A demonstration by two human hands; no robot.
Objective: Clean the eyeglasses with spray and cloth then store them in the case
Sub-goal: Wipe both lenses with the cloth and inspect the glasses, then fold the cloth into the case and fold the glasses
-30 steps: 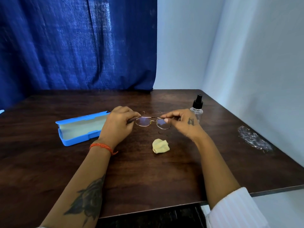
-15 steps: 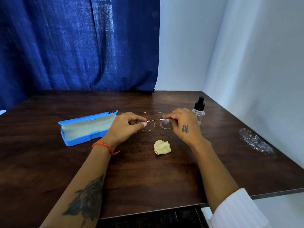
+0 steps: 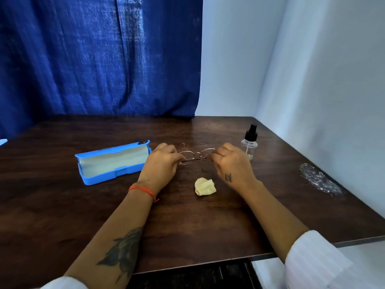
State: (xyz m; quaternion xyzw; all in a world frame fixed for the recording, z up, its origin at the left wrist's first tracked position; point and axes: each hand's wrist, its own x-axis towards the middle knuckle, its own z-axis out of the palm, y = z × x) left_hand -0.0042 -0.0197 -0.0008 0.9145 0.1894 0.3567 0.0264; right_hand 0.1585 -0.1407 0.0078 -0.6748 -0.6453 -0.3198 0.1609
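Observation:
Thin metal-framed eyeglasses (image 3: pixel 196 155) are held just above the dark wooden table (image 3: pixel 187 226), one end in each hand. My left hand (image 3: pixel 161 163) pinches the left end and my right hand (image 3: pixel 230 165) pinches the right end; a temple arm lies folded across the lenses. A crumpled yellow cloth (image 3: pixel 204 186) lies on the table right below the glasses, toward me. The blue case (image 3: pixel 112 162) stands open at the left, its pale lining showing. A small clear spray bottle (image 3: pixel 249 142) with a black nozzle stands just beyond my right hand.
A blue curtain (image 3: pixel 100 59) hangs behind the table, and white walls close the back right and right side. A shiny crumpled plastic scrap (image 3: pixel 319 180) lies near the table's right edge. The table's front edge runs near my forearms.
My hands have drawn closer together on the glasses and the temple arms have folded in across the lenses. The cloth, case and bottle have stayed put.

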